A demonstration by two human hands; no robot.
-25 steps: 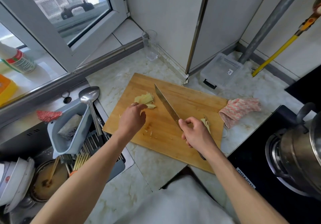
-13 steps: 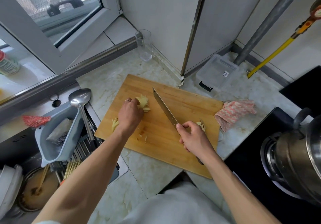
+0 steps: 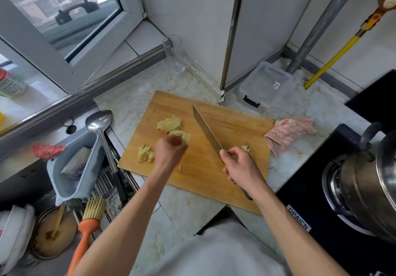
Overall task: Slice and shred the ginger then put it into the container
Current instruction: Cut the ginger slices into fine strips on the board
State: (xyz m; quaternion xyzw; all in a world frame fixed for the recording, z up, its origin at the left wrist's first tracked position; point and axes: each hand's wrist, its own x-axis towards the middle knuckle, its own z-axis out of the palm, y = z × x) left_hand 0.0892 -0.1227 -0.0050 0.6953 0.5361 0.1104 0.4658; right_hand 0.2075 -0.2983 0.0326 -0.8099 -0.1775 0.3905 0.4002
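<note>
Two hands work over a wooden cutting board [image 3: 225,168] on the marble counter [image 3: 128,104].
Right hand [image 3: 241,166] grips the knife [image 3: 206,132], blade angled up-left; left hand [image 3: 170,150] (blurred, grip unclear) sits by ginger slices [image 3: 171,124], shreds [image 3: 145,153] beside it. Clear lidded container [image 3: 265,85] stands beyond the board.

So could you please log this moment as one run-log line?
right hand: grips knife | left hand: blurred, at ginger slices | shreds: on board | container: no ginger visible
</note>
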